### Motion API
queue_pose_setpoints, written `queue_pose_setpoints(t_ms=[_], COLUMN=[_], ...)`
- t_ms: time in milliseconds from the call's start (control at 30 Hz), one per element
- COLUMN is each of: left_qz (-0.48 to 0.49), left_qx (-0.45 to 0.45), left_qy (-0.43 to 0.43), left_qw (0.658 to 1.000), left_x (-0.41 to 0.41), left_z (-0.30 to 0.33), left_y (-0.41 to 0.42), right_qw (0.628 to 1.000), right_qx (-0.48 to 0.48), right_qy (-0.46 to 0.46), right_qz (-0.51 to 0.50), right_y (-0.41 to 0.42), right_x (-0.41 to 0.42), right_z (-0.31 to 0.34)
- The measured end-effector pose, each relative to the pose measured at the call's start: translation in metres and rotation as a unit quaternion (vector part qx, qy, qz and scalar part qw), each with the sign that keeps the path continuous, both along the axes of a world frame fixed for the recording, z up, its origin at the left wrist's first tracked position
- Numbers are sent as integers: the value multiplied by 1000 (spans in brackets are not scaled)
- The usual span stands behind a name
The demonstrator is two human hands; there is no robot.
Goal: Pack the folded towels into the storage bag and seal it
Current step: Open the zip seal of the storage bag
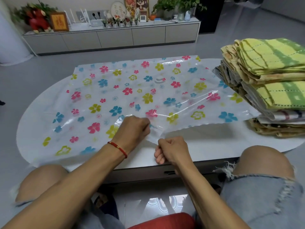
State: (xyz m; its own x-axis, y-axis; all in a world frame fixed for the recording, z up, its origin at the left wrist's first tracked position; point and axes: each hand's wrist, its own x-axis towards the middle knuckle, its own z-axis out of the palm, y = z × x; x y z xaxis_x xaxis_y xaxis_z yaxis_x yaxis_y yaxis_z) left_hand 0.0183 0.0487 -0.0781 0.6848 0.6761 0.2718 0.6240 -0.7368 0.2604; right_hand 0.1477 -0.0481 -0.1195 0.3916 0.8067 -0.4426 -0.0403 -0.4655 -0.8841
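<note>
A clear plastic storage bag (128,90) printed with pink, blue and yellow flowers lies flat across the white table, a round white valve (159,79) near its middle. My left hand (134,129) is closed on the upper layer at the bag's near edge. My right hand (171,149) is closed on the lower layer just in front, and the two layers are parted there. A tall stack of folded towels (270,83), yellow-green checked ones on top, stands at the table's right end, touching the bag's right side.
The oval white table (214,146) ends just in front of my knees (264,162). Behind it, across grey floor, runs a low grey sideboard (115,37) with plants, frames and ornaments. A red cushion (165,220) lies below.
</note>
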Motion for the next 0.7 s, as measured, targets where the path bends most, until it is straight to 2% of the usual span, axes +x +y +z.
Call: queue_pose_setpoints(t_ms=[67, 233, 300, 333, 367, 433, 467, 533, 700], left_qz=[-11, -145, -142, -132, -125, -118, -115, -104, -63], left_qx=[10, 74, 45, 21, -8, -56, -69, -62, -9], left_qy=[-18, 117, 134, 137, 136, 122, 114, 120, 152], left_qw=[1000, 980, 980, 981, 983, 984, 984, 985, 986], left_x=[0, -13, -16, -16, -15, -14, -13, -12, -12], left_z=[9, 3, -11, -17, -21, -26, -28, -28, -24], left_y=[8, 1, 0, -1, -1, -2, -3, -3, -4], right_qw=[1000, 1000, 999, 994, 978, 909, 878, 843, 756], right_qx=[-7, 13, 7, 9, 21, 90, 138, 174, 87], right_qy=[-6, 6, -34, -94, -192, -397, -446, -483, -603], right_qz=[12, 19, 42, 59, 75, 91, 106, 159, 242], right_y=[-2, -4, -7, -10, -12, -19, -21, -21, -23], right_x=[-1, 3, 5, 5, 4, 2, 0, 0, 2], right_z=[1, 7, 9, 9, 8, 10, 13, 20, 20])
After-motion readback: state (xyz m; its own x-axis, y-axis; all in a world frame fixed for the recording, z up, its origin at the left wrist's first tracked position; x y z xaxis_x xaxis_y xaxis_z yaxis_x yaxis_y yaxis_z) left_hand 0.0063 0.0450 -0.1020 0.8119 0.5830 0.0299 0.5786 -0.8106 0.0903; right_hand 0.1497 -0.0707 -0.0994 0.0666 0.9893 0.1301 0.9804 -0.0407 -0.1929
